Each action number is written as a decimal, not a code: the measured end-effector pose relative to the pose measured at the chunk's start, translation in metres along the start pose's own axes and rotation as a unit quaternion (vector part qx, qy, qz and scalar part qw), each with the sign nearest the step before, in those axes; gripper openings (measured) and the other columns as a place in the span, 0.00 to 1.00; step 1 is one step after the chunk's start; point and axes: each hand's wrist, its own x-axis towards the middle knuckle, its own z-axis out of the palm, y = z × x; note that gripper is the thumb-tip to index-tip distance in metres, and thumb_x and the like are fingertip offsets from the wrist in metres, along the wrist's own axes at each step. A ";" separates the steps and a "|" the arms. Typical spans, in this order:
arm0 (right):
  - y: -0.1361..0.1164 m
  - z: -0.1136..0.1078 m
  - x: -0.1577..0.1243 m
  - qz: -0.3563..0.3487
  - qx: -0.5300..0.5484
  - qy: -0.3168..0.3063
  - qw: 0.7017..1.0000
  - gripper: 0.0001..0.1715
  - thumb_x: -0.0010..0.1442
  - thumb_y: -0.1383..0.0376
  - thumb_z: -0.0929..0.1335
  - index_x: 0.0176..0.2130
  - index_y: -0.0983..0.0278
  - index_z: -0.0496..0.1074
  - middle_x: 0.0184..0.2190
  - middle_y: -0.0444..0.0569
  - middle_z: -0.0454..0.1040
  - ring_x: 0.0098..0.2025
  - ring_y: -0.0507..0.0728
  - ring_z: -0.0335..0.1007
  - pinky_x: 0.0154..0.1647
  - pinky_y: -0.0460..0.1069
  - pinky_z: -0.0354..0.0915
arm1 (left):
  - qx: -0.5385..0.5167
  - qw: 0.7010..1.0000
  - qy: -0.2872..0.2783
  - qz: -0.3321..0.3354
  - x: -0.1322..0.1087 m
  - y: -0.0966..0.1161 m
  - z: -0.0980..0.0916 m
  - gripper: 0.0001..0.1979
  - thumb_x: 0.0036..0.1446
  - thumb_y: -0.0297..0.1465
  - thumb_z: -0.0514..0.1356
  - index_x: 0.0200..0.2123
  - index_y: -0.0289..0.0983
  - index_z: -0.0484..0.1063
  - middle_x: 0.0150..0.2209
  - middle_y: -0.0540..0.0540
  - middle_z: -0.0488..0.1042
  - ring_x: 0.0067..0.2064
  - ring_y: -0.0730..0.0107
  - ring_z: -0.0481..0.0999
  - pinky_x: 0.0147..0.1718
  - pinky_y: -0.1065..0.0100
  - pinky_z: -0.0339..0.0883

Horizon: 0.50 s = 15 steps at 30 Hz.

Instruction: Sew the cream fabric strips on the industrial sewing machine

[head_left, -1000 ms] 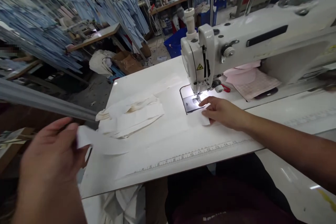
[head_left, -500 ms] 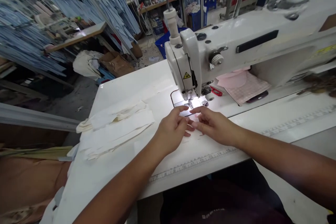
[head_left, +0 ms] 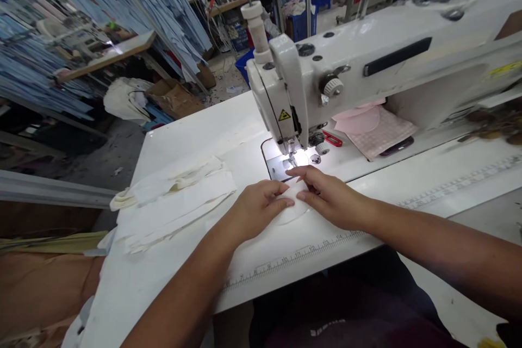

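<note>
left hand (head_left: 256, 209) & right hand (head_left: 332, 196) lie flat, no pinch, pressing small white fabric pc (head_left: 296, 207) on desk (head_left: 183, 141), just near of needle plate (head_left: 277, 168) on sewing machine (head_left: 367, 70). white strips pile (head_left: 171, 206) to left, pink fabric (head_left: 377, 130) far right, ruler scale (head_left: 293, 261) along near edge.

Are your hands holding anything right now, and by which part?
Your left hand and right hand press a small white fabric piece flat on the table, fingers on its left and right sides, not lifting it.
</note>
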 end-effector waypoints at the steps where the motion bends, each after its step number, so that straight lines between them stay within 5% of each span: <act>1: 0.001 0.001 0.000 -0.001 0.003 0.003 1.000 0.23 0.62 0.63 0.59 0.56 0.62 0.58 0.40 0.52 0.68 0.35 0.55 0.66 0.37 0.53 0.65 | 0.016 1.000 0.006 -0.009 0.000 0.002 0.000 0.10 0.53 0.38 0.57 0.26 0.39 0.70 0.26 0.52 0.70 0.30 0.70 0.69 0.30 0.69 0.63; 6: 0.003 0.003 -0.001 0.024 0.003 -0.009 1.000 0.34 0.54 0.62 0.69 0.58 0.57 0.56 0.37 0.47 0.67 0.31 0.52 0.64 0.32 0.49 0.65 | 0.041 0.998 0.036 -0.026 0.000 0.007 0.004 0.14 0.53 0.40 0.56 0.20 0.38 0.66 0.20 0.53 0.65 0.25 0.73 0.64 0.25 0.71 0.57; 11: 0.000 0.002 -0.001 0.044 -0.013 -0.007 0.999 0.29 0.58 0.65 0.66 0.58 0.59 0.57 0.25 0.40 0.63 0.28 0.52 0.62 0.33 0.50 0.64 | 0.021 0.999 0.018 -0.032 -0.003 0.008 0.002 0.16 0.54 0.42 0.56 0.22 0.38 0.67 0.18 0.55 0.62 0.22 0.75 0.59 0.22 0.73 0.54; 15: 0.000 0.001 -0.002 0.024 -0.024 -0.011 0.999 0.25 0.61 0.65 0.63 0.57 0.59 0.57 0.21 0.38 0.58 0.25 0.51 0.60 0.31 0.49 0.63 | 0.026 0.999 -0.003 0.025 -0.004 0.009 0.000 0.15 0.57 0.41 0.54 0.26 0.39 0.72 0.20 0.53 0.63 0.24 0.73 0.63 0.25 0.71 0.58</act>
